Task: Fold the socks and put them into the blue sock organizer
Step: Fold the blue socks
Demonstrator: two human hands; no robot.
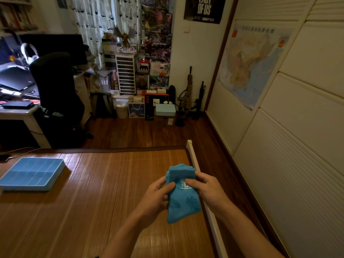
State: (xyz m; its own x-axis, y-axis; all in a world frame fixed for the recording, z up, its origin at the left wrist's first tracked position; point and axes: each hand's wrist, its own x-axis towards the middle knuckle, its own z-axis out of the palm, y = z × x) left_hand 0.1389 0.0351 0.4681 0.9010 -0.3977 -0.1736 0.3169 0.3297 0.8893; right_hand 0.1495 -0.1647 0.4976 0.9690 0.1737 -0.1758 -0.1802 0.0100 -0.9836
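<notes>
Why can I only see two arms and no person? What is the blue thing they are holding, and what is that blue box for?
The camera sits on the person's head and looks down, so you see what they see: just their own arms. The left hand and the right hand both grip blue socks, which are folded over at the top. The hands hold them up above a bamboo mat. The blue box lying on the mat, off to the left, is a sock organizer with little compartments. The socks are not in it yet.
</notes>
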